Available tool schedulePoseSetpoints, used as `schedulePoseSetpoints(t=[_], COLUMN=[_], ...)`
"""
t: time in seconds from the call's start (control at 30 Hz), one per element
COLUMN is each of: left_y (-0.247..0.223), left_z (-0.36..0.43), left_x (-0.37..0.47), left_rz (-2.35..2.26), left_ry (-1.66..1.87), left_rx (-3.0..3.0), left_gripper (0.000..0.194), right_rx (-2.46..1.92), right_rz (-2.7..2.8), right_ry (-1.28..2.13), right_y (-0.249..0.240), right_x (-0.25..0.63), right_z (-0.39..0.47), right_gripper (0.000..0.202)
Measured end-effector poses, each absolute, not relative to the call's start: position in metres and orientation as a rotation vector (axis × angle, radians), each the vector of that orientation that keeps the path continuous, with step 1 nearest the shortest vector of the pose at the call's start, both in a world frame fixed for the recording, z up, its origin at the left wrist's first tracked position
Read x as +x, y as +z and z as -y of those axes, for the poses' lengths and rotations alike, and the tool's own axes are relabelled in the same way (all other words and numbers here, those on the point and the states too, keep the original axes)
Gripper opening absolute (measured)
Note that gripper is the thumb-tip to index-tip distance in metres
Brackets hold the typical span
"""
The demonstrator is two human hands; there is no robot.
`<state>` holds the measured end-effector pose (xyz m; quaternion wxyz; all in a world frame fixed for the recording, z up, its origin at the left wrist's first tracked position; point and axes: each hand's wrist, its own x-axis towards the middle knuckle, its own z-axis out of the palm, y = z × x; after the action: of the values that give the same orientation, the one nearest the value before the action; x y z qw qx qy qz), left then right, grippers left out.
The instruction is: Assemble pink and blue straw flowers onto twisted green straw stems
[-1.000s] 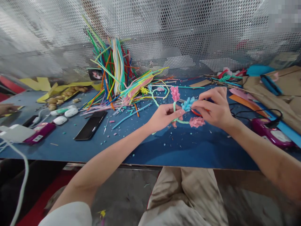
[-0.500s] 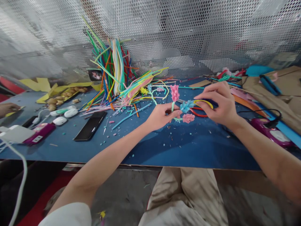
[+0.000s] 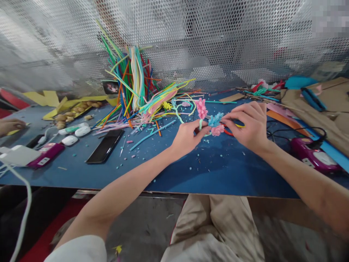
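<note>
My left hand (image 3: 188, 137) is closed around the pale green stem of a pipe-cleaner flower spray, thumb and forefinger pinching it. A pink pipe-cleaner flower (image 3: 201, 108) stands up above that hand. To its right is a blue pipe-cleaner flower (image 3: 215, 119), pointing sideways, with a second pink flower (image 3: 217, 130) just below. My right hand (image 3: 248, 123) pinches the tip of the blue flower between thumb and fingers. Behind the right hand lie scissors with red and yellow handles (image 3: 228, 133), partly hidden. Another stem with small yellow and blue flowers (image 3: 167, 105) rests behind my left hand.
Bundles of coloured pipe cleaners (image 3: 136, 80) stand against the perforated metal panel. A phone (image 3: 105, 146), purple power strips (image 3: 313, 154) and cables lie on the blue table (image 3: 174, 174). Another person's hand (image 3: 11, 126) is at the far left. Cardboard (image 3: 324, 98) lies at right.
My right hand has moved slightly left and down, its fingertips now at the blue flower. The upright pink flower tilts a little left, and the lower pink one has risen closer beneath the blue.
</note>
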<state>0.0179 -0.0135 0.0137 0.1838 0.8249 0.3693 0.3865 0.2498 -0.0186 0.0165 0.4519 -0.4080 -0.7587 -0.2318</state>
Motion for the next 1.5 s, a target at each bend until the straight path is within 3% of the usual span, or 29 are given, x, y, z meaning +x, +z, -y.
schedulePoseSetpoints(t=[0.33, 1.13, 1.5], left_y=[0.012, 0.013, 0.012], left_z=[0.007, -0.002, 0.004], left_x=[0.012, 0.003, 0.008], left_rz=[-1.064, -1.277, -1.235], left_ry=[1.093, 0.851, 0.855], left_rx=[2.42, 2.907, 2.901], left_gripper=[0.022, 0.04, 0.044], right_rx=[-0.99, -0.798, -0.911], right_rz=[1.902, 2.26, 2.121], right_ry=[-0.618, -0.269, -0.519], right_y=[0.012, 0.024, 0.018], right_x=[0.251, 0.268, 0.261], right_z=[0.019, 0.008, 0.01], right_gripper=[0.013, 0.013, 0.013])
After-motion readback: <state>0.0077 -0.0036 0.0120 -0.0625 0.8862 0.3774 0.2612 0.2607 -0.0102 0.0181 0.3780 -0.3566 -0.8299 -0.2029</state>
